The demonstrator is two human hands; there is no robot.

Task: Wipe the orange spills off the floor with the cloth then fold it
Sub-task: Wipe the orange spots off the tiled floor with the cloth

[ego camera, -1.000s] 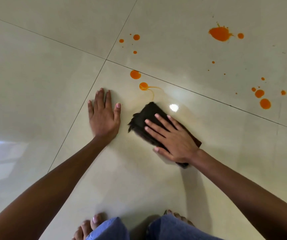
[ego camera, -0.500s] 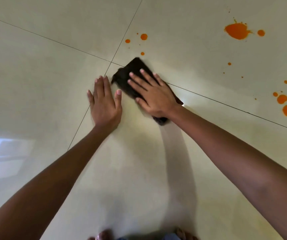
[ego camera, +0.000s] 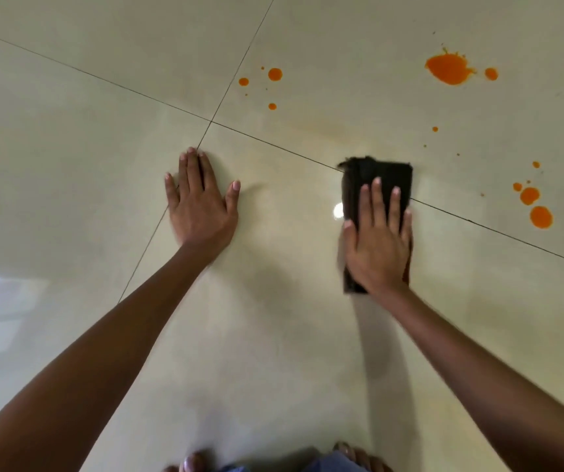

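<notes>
Head view, straight down: bare toes (ego camera: 192,466) and a scrap of blue trouser fabric (ego camera: 335,463) sit at the bottom edge, so the person looks to be crouched low over the floor (ego camera: 273,335). Further up, at centre left, the left hand (ego camera: 202,206) lies flat on the tile with fingers straight and close together and thumb out. It holds nothing and is most likely a prop for body weight. At centre right the right hand (ego camera: 377,247) presses flat on the dark cloth (ego camera: 379,175), fingers straight and slightly apart, probably to spread pressure rather than grip. The cloth lies across a grout line (ego camera: 273,146), its far end showing past the fingertips. Beyond it, plenty remains to wipe: the right-edge drops (ego camera: 541,217), a small cluster (ego camera: 274,74) at upper centre, and the big splash (ego camera: 449,69) at upper right. Folding must wait.
</notes>
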